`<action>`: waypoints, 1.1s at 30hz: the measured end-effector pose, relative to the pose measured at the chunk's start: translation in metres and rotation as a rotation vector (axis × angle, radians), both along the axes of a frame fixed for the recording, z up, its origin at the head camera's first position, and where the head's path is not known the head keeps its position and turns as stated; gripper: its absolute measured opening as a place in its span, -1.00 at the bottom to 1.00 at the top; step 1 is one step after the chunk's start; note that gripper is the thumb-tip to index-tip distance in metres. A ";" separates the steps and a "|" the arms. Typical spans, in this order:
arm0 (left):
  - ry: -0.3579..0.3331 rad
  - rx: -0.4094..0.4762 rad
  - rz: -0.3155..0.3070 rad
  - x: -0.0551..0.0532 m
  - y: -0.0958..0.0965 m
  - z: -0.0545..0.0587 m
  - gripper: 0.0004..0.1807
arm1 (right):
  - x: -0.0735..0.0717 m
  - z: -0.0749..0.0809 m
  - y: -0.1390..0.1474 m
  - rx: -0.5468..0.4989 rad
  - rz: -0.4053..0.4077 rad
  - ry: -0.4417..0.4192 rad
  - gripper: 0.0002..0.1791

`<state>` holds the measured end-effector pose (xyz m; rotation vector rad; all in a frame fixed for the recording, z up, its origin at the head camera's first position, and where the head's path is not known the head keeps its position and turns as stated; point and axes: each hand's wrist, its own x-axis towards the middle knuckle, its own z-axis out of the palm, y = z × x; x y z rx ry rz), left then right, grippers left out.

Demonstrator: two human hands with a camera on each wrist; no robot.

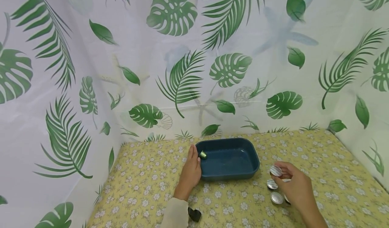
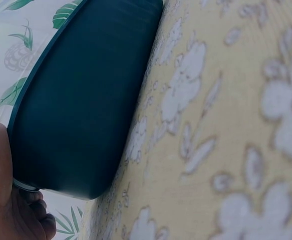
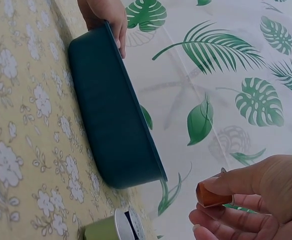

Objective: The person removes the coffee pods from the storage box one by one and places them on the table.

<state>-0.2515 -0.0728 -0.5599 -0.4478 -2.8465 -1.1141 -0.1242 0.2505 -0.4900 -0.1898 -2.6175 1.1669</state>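
My left hand (image 1: 192, 164) rests along the left rim of a dark blue rectangular basin (image 1: 226, 177), its fingers stretched over the edge. Inside the basin, by those fingers, lies a small green coffee capsule (image 1: 203, 154). To the basin's right, my right hand (image 1: 293, 184) pinches an orange-brown coffee capsule (image 3: 213, 195) between thumb and fingers. Its silver lid faces up in the head view. Below that hand, several more lidded capsules (image 1: 277, 198) stand on the table, some partly hidden by it. One green capsule (image 3: 103, 228) shows in the right wrist view.
A yellow floral cloth (image 1: 143, 180) covers the table. White sheeting (image 1: 194, 120) with green leaf prints hangs behind and at both sides. A black strap-like piece (image 1: 194, 214) shows beside the left sleeve (image 1: 176, 212).
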 end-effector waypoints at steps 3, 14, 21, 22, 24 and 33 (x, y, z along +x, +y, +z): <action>0.000 -0.005 0.000 0.001 0.000 0.001 -0.37 | 0.001 -0.001 0.004 0.001 -0.007 -0.007 -0.47; -0.002 0.003 -0.004 0.002 0.001 0.004 -0.37 | 0.004 -0.004 0.014 0.005 -0.046 -0.062 -0.45; 0.002 -0.011 -0.002 0.002 0.001 0.005 -0.37 | 0.007 -0.009 0.019 0.024 -0.083 -0.046 -0.47; 0.004 -0.013 -0.002 0.002 0.001 0.006 -0.37 | 0.007 -0.009 0.020 0.017 -0.085 -0.055 -0.47; 0.004 -0.014 -0.002 0.002 0.001 0.006 -0.38 | 0.007 -0.009 0.022 0.002 -0.090 -0.079 -0.46; -0.005 -0.008 0.001 0.003 0.001 0.008 -0.37 | 0.010 -0.008 0.034 -0.014 -0.100 -0.138 -0.42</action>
